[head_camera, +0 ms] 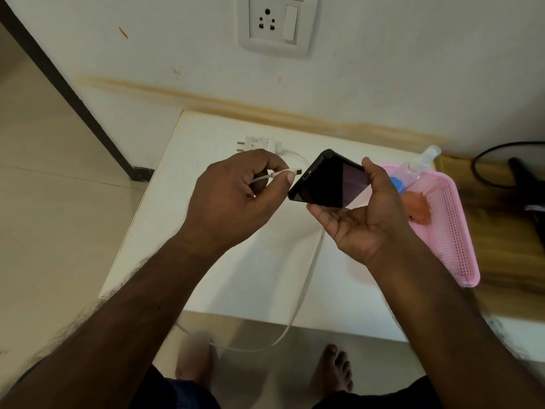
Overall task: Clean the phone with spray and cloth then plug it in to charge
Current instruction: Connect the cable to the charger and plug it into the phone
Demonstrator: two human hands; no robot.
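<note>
My right hand (362, 214) grips the phone (327, 183) above the tabletop (236, 261), its port end turned toward my left hand (236, 199). There I pinch the cable (277, 174) by its plug, the tip just beside the port, not yet in. The charger (259, 144) lies behind.

My phone (327, 184) has a glossy black glass face; the basket (448, 228) is perforated pink plastic; my tabletop (241, 261) is smooth matt white.
</note>
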